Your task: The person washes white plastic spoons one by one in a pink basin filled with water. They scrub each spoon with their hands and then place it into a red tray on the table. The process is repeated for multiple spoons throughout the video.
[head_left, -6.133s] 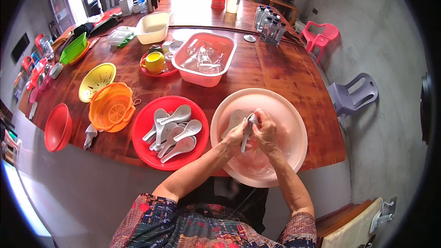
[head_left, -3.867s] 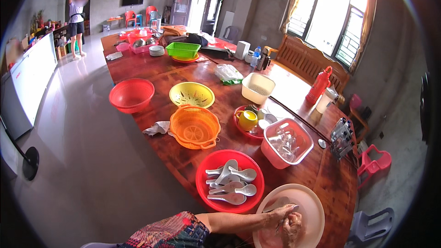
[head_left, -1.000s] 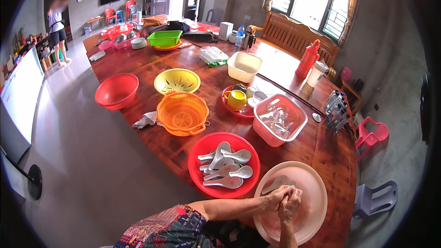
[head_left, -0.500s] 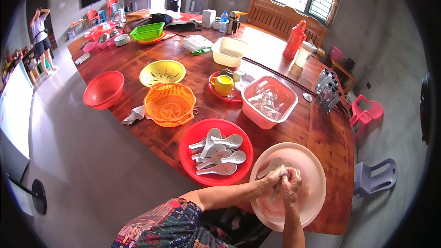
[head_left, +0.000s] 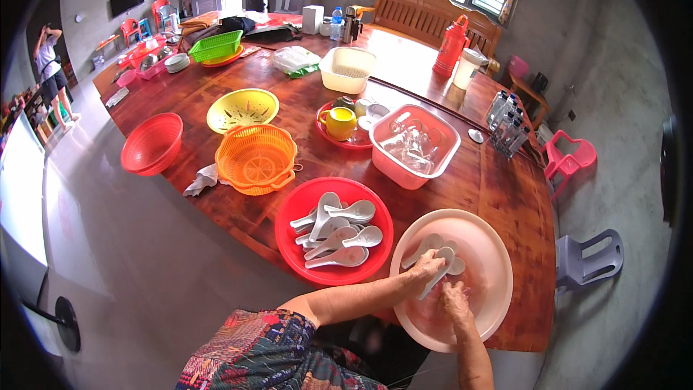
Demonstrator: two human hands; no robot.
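Observation:
Over a pale pink basin with water in it, my left hand is closed round a white soup spoon, held tilted. My right hand is low in the same basin, just right of that spoon, its fingers curled. A bit of pinkish stuff shows at its fingertips, too small to name. More white spoons lie in the basin beyond my left hand, partly covered by it. To the left stands a red basin with a heap of white soup spoons.
Farther back are an orange colander, a yellow colander, a red basket and a pink tub of glasses. A yellow mug sits on a red tray. Several bottles stand at the right edge.
My hands, together before, have moved apart. A spoon now shows clearly in my left hand, and my right hand has dropped lower. The view has shifted slightly.

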